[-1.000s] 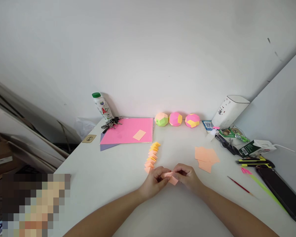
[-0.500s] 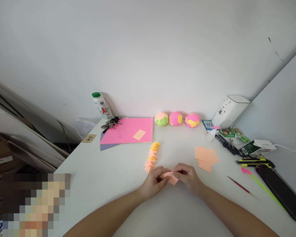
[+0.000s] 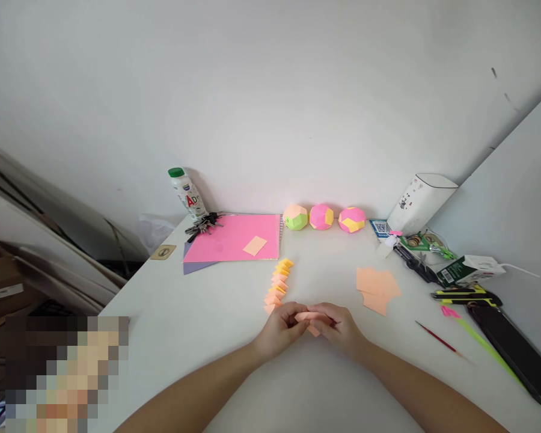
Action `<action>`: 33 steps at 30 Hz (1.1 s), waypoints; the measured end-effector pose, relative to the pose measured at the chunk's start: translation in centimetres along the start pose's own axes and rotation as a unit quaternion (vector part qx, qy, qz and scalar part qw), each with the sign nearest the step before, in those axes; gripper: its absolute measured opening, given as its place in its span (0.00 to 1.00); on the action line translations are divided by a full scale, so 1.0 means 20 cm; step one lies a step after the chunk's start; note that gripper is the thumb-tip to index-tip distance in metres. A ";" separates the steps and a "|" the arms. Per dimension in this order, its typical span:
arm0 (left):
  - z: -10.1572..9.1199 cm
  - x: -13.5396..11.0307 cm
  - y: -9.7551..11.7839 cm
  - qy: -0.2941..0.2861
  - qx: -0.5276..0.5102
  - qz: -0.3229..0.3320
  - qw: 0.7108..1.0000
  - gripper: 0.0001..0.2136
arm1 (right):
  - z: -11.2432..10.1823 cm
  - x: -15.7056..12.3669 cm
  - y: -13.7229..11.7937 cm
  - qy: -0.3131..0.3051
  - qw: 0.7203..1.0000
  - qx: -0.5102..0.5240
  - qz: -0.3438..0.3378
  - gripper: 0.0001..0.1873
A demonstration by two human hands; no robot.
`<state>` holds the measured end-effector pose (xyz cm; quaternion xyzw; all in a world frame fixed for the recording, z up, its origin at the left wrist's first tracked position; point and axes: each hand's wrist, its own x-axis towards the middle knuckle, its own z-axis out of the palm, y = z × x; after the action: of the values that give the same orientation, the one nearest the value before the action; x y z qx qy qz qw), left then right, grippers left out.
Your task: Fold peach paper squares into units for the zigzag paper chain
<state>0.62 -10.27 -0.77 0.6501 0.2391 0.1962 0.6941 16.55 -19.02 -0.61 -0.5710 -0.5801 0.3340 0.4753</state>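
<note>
Between my two hands is a peach paper piece (image 3: 314, 330), partly folded and largely covered by the fingers. My left hand (image 3: 283, 329) pinches its left side. My right hand (image 3: 342, 328) grips the right side, its thumb lying across the front of the paper. Just beyond the left hand runs a row of folded paper units (image 3: 279, 282) in orange and peach. Several flat peach paper squares (image 3: 379, 287) overlap on the table to the right of my right hand.
Three paper balls (image 3: 321, 217) stand along the wall. At the left are a pink sheet (image 3: 234, 237), keys (image 3: 204, 225) and a bottle (image 3: 188, 195). On the right lie a red thin brush (image 3: 439, 338), a box cutter (image 3: 466, 296), a black phone-like slab (image 3: 514, 352) and a white box (image 3: 471, 269).
My right hand has shifted slightly left and its thumb has come down over the front of the paper. Less of the paper shows below the fingers. Other things stay put.
</note>
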 end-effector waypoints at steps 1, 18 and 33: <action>0.00 0.00 0.00 -0.001 -0.007 -0.009 1.000 0.14 | 0.00 0.00 0.01 0.000 1.000 -0.003 0.005 0.13; -0.01 0.01 -0.04 0.025 -0.029 -0.039 0.999 0.17 | 0.00 0.00 0.02 -0.001 0.998 0.004 0.057 0.13; -0.01 0.00 -0.01 0.023 -0.009 -0.037 0.999 0.14 | -0.02 0.01 0.00 -0.032 0.995 0.048 0.079 0.10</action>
<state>0.58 -10.16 -1.01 0.6298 0.2767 0.1872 0.7012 16.88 -18.89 -0.51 -0.5806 -0.5313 0.4160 0.4556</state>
